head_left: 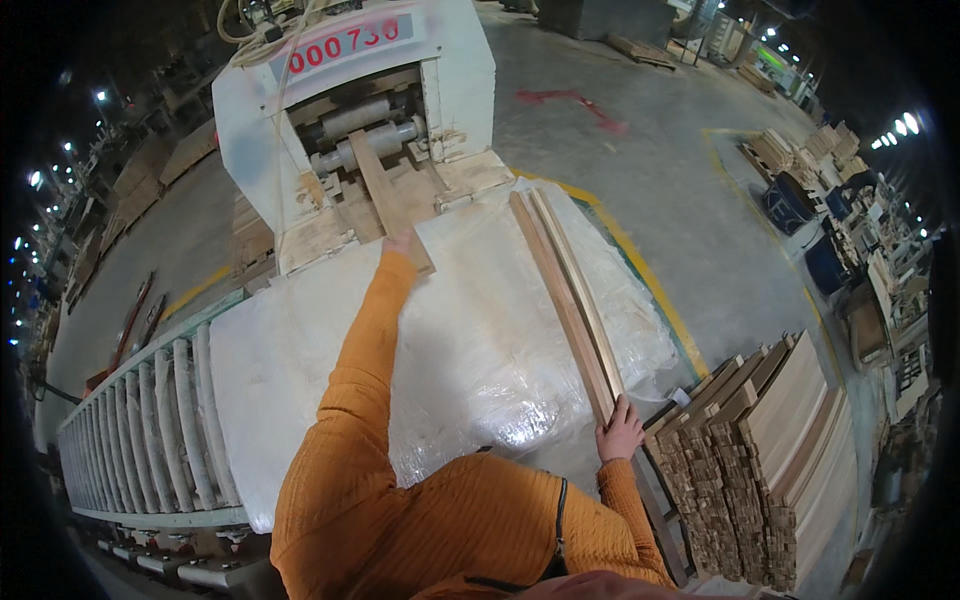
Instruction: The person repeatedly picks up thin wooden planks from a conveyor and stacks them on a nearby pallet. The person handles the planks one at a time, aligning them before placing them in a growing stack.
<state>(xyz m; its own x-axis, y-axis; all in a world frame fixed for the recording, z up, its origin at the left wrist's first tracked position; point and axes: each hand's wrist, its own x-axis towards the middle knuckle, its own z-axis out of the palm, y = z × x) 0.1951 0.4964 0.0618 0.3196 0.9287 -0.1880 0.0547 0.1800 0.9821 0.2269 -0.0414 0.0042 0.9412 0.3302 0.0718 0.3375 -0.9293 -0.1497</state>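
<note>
A wooden board (380, 190) lies lengthwise from the rollers (365, 140) of a white machine (465, 90) towards me. My left hand (399, 243), its arm stretched forward, grips the near part of this board at its left edge; some of the fingers are hidden. On the right, two long narrow wooden strips (572, 300), one brown and one paler, lie side by side on the plastic-covered table (470, 330). My right hand (620, 432) is closed around their near ends.
A tall stack of wooden strips (740, 470) stands close by at the right. To the left runs a roller conveyor (150, 430) with a pale green frame. Yellow lines (650, 270) mark the grey floor, and more wood piles (810, 150) stand farther right.
</note>
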